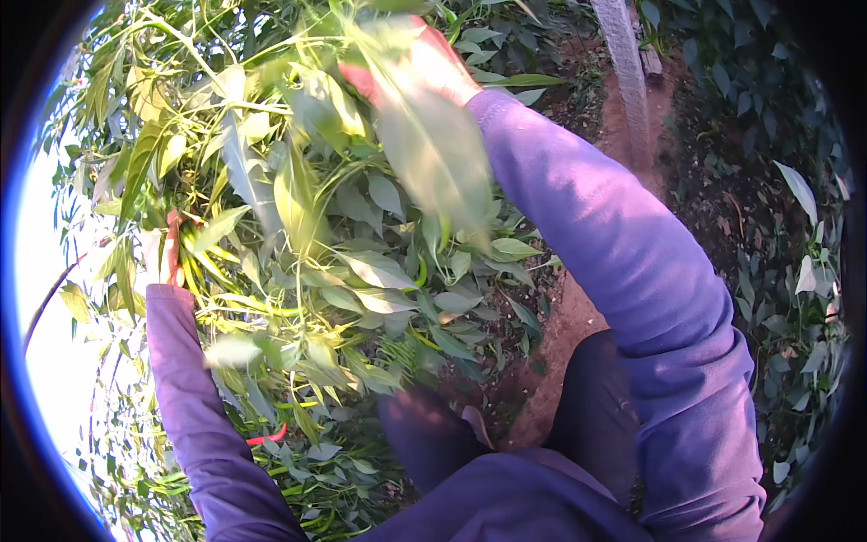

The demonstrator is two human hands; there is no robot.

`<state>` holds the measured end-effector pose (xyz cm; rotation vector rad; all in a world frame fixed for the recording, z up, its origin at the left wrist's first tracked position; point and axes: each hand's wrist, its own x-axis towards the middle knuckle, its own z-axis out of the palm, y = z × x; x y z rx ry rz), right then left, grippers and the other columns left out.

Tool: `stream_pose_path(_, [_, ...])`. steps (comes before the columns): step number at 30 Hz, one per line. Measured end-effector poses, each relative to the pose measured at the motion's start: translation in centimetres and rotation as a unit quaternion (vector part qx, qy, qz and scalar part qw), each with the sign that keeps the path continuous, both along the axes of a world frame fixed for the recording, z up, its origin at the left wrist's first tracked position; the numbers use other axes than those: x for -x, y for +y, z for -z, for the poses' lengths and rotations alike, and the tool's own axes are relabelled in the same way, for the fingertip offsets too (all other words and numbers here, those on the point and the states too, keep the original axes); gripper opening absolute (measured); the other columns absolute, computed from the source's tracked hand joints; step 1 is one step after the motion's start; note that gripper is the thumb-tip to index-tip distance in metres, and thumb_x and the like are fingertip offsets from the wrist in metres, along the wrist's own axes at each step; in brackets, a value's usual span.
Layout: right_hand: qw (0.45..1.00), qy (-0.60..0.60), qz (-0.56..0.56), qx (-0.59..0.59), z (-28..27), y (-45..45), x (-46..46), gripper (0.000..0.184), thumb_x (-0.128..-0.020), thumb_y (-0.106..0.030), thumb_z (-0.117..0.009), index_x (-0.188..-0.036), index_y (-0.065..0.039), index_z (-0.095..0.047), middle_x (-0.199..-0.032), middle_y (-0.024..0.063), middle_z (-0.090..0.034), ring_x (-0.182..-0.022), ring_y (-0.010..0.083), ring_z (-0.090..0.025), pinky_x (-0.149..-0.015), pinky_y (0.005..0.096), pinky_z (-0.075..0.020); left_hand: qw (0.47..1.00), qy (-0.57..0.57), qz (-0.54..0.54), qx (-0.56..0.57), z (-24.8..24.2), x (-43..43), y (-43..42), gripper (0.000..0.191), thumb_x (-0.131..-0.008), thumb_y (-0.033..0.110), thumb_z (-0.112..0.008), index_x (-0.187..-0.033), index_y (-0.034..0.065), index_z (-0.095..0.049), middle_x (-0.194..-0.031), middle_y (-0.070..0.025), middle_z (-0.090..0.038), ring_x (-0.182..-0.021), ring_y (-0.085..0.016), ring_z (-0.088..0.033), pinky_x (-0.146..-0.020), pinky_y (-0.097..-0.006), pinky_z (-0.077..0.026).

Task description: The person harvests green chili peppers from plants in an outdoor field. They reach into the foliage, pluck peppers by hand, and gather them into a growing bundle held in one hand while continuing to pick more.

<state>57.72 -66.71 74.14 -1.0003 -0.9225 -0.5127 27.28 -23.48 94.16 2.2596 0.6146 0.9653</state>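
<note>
Leafy chili pepper plants (379, 271) fill the left and middle of the view. My left hand (166, 251) is in the foliage at the left, beside long green chili peppers (210, 264); leaves cover part of it, and whether it grips any is unclear. My right hand (427, 64) reaches into the top of the plant, partly hidden behind a large blurred leaf (433, 156). Its fingers and anything in them cannot be made out. A red chili pepper (269, 437) shows low on the left, near my left sleeve.
A pale post (623, 74) stands at the upper right on a reddish soil path (569, 332). Another row of leafy plants (799, 339) runs along the right edge. A thin dark curved rod or hose (51, 295) is at the far left. My legs are at the bottom.
</note>
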Motion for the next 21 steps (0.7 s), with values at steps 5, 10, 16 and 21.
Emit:
stream_pose_path(5, [0.989,0.105,-0.05,-0.091,-2.4,-8.7,2.6,0.039,-0.099,-0.027,-0.068,-0.069,-0.002,-0.063,-0.056,-0.0014,-0.05,-0.048,0.008,-0.043,-0.046,0.0286,-0.032,0.956,0.011,0.117,0.269,0.7,-0.6,-0.1,0.033,-0.103,0.024,-0.062,-0.127,0.002,-0.063,-0.107,-0.0119,-0.072,-0.092,-0.021,-0.07,-0.08,-0.0326,-0.059])
stream_pose_path(10, [0.953,0.119,0.001,-0.279,-4.2,-16.6,5.8,0.017,-0.103,-0.018,-0.058,-0.095,-0.004,-0.063,-0.072,0.0024,-0.062,-0.046,0.0055,-0.042,-0.045,0.0202,-0.0366,0.967,0.032,0.147,0.206,0.7,-1.1,4.4,0.041,-0.1,0.029,-0.066,-0.131,0.0026,-0.06,-0.11,-0.0123,-0.071,-0.092,-0.022,-0.07,-0.08,-0.0332,-0.06])
stream_pose_path(16, [0.942,0.226,0.084,-0.233,-0.9,-21.4,6.2,0.019,-0.101,-0.025,-0.062,-0.099,-0.007,-0.066,-0.075,0.0003,-0.062,-0.053,0.0077,-0.047,-0.05,0.0229,-0.0409,0.971,0.034,0.155,0.176,0.6,-1.1,7.2,0.051,-0.098,0.034,-0.071,-0.135,0.0031,-0.057,-0.114,-0.0126,-0.07,-0.093,-0.023,-0.071,-0.081,-0.0339,-0.061])
stream_pose_path(21, [0.971,0.141,-0.017,0.192,6.0,-15.2,3.8,0.029,-0.088,-0.031,-0.078,-0.091,-0.002,-0.078,-0.078,0.0092,-0.073,-0.069,0.0162,-0.067,-0.071,0.0294,-0.0534,0.974,0.048,0.152,0.158,0.5,-1.6,6.2,0.052,-0.097,0.034,-0.071,-0.136,0.0029,-0.057,-0.114,-0.0126,-0.07,-0.093,-0.023,-0.071,-0.081,-0.0339,-0.061])
